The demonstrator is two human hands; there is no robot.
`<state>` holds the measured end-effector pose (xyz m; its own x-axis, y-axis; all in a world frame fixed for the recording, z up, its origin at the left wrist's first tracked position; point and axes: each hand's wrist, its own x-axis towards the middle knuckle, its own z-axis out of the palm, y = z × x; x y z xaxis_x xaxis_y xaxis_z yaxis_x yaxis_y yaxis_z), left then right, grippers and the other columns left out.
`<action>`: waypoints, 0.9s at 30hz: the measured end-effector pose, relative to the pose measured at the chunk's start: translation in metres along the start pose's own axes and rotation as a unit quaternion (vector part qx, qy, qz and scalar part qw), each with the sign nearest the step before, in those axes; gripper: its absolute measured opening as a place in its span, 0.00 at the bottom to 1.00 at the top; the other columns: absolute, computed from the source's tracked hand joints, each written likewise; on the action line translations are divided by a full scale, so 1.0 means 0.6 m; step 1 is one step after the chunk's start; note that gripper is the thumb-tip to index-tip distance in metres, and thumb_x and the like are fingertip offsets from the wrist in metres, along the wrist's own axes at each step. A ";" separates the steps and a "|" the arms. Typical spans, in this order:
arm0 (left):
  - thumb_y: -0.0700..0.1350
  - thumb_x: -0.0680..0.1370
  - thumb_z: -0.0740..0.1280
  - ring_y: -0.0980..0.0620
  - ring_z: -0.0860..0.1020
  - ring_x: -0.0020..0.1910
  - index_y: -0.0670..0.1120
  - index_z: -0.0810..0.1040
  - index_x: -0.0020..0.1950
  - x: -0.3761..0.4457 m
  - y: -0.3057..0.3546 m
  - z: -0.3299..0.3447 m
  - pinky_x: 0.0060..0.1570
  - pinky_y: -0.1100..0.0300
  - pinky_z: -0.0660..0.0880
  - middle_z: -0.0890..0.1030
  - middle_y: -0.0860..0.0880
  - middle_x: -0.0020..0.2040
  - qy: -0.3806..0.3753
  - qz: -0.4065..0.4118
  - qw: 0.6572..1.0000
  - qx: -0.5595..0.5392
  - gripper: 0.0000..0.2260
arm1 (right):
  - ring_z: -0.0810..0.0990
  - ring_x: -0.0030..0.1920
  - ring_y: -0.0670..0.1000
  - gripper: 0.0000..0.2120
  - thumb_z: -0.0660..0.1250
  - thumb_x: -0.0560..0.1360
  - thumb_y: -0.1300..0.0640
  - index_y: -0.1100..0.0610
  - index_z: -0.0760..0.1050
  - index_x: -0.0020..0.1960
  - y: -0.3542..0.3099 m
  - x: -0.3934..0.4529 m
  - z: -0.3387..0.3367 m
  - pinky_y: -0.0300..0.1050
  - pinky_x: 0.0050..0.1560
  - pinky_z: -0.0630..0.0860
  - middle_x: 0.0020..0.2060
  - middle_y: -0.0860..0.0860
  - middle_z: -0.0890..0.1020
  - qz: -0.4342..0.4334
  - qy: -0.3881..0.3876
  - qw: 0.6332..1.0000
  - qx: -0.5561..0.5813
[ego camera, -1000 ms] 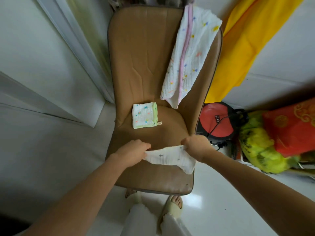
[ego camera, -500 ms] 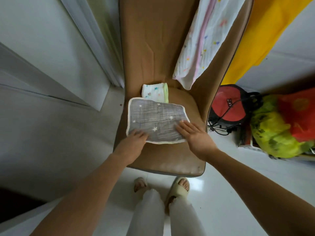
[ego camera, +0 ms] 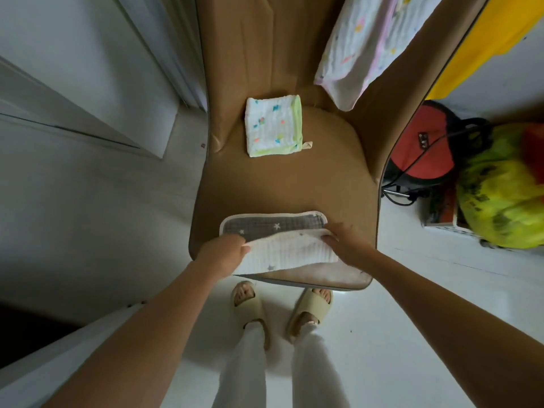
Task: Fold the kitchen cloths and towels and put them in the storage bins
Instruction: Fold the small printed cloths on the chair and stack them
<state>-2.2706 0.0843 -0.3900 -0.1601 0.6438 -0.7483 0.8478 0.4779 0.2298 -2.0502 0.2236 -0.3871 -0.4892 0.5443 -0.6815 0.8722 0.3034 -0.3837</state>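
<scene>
Grey star-print cloth (ego camera: 273, 226), white-edged, at seat front; near half turned up, white underside showing. Small folded white cloth (ego camera: 272, 126), green border, coloured specks, lies flat further back. Pink-striped white towel (ego camera: 365, 45) draped over chair back.

The grey cloth (ego camera: 273, 228) between the left hand (ego camera: 223, 250) and the right hand (ego camera: 343, 244) is soft crinkly fabric, white underneath. The chair (ego camera: 282, 184) under the hands looks like smooth, matt brown leather. Beyond the hands, the small folded cloth (ego camera: 273, 126) is crinkly cotton. The floor (ego camera: 382, 334) below is shiny and smooth.
</scene>
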 end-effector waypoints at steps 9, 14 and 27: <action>0.52 0.82 0.56 0.52 0.76 0.38 0.46 0.74 0.47 0.066 -0.017 -0.035 0.35 0.59 0.69 0.75 0.51 0.38 0.095 -0.049 0.994 0.027 0.13 | 0.76 0.42 0.53 0.13 0.61 0.78 0.56 0.61 0.76 0.58 -0.008 0.069 0.007 0.44 0.38 0.70 0.44 0.56 0.78 0.091 0.036 0.994 0.039; 0.53 0.80 0.60 0.49 0.77 0.50 0.45 0.73 0.58 0.065 -0.019 -0.016 0.42 0.57 0.75 0.76 0.47 0.52 0.191 -0.090 0.977 0.016 0.13 | 0.78 0.52 0.58 0.22 0.67 0.75 0.53 0.56 0.67 0.66 -0.009 0.076 0.021 0.51 0.48 0.78 0.56 0.56 0.76 0.133 0.118 0.984 -0.003; 0.50 0.80 0.63 0.48 0.78 0.46 0.39 0.78 0.50 0.089 -0.030 0.004 0.41 0.62 0.67 0.80 0.44 0.48 0.269 -0.143 0.899 -0.313 0.14 | 0.71 0.57 0.59 0.15 0.63 0.76 0.58 0.62 0.67 0.60 -0.036 0.105 0.019 0.52 0.57 0.70 0.57 0.58 0.74 0.107 0.314 0.943 0.009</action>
<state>-2.2933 0.1084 -0.4355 -0.6909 0.5559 -0.4621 0.3082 0.8048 0.5073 -2.0998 0.2422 -0.4289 -0.1988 0.9495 -0.2426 0.9481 0.1236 -0.2929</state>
